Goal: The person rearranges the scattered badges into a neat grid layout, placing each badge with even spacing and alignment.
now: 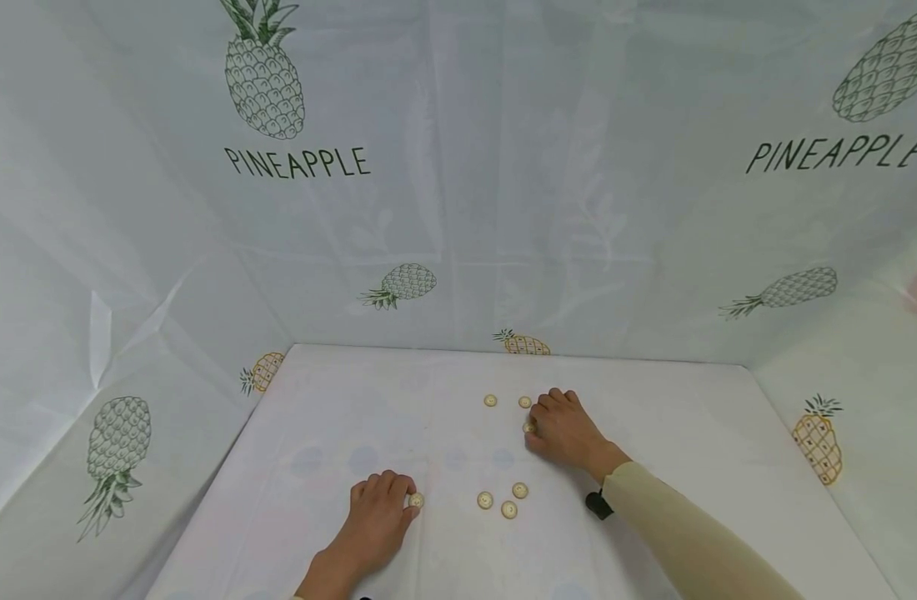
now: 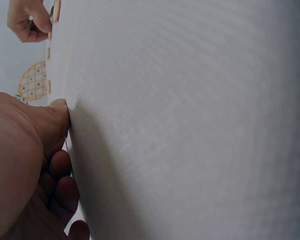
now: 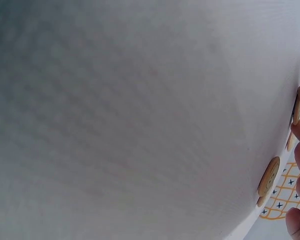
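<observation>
In the head view, my left hand [image 1: 378, 518] is low on the white table and pinches a small round wooden disc [image 1: 416, 500] between thumb and index finger. That disc is hidden behind the thumb in the left wrist view. Farther back, my right hand [image 1: 565, 427] holds another wooden disc [image 1: 529, 427] by its edges; the right wrist view shows fingertips on both sides of this disc [image 3: 297, 111]. Two more discs lie just beyond, one far disc [image 1: 490, 401] and one beside the right fingers [image 1: 524, 402]. Nearer, three discs [image 1: 509, 509] form a loose group between the hands.
A white cloth covers the table [image 1: 653, 392]. Pale curtains with printed pineapples [image 1: 265, 87] stand behind it and at both sides. A black object [image 1: 598, 505], perhaps part of the wrist camera, shows under the right wrist.
</observation>
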{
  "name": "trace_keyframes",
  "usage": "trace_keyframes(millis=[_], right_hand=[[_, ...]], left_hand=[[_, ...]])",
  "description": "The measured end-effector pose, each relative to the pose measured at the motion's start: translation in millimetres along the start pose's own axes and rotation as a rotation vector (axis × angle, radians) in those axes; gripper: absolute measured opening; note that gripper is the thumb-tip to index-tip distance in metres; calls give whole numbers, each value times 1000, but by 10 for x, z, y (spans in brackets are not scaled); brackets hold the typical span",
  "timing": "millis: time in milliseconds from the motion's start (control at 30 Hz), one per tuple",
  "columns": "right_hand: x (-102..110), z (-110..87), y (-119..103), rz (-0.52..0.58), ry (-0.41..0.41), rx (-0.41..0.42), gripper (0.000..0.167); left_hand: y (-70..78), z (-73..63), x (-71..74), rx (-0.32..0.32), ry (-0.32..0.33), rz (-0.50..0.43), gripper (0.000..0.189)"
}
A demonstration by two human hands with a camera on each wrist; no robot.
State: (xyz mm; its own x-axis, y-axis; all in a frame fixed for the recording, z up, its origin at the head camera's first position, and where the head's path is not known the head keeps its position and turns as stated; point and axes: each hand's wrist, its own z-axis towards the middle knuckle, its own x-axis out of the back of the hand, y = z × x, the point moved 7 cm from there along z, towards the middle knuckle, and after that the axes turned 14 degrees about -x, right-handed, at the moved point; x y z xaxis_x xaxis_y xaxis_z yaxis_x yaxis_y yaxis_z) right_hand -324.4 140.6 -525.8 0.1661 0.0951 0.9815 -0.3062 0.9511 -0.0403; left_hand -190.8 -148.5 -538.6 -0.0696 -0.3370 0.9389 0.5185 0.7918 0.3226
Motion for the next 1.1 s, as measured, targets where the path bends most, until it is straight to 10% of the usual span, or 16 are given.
trace_keyframes(millis=[1100], right_hand=[[51, -25, 16, 9, -34, -25, 30]], left_hand=[[4, 9, 25, 6, 3, 4, 26]])
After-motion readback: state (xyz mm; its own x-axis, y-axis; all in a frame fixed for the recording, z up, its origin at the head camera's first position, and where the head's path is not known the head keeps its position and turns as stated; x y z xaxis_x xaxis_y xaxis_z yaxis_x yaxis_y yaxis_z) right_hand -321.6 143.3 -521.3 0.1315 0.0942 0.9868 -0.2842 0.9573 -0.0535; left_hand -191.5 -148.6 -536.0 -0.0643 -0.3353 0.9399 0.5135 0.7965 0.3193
